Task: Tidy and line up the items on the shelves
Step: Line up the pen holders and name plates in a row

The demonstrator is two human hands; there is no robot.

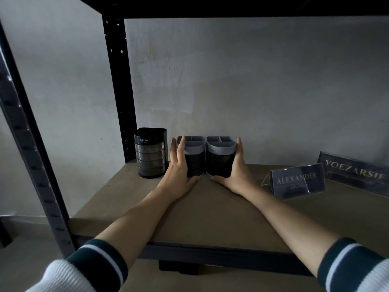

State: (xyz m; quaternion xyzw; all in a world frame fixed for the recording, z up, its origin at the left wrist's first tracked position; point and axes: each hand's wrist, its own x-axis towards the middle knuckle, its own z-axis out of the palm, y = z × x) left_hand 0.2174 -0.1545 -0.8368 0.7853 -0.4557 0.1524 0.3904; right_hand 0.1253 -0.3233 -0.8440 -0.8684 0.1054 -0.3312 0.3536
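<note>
**Q:** where's the cam sitting for this?

**Me:** It's on my head, one wide-angle view, so nothing to overlap with. It faces forward and a bit down into the shelf (pixel 210 211) bay, toward the back wall (pixel 252 81). Pretty close: my forearms run in from the bottom corners, and the upper shelf's underside (pixel 231 6) fills the top edge.

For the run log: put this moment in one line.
left hand flat against left pen holder | right hand flat against right pen holder | holders touching, upright on shelf
</note>
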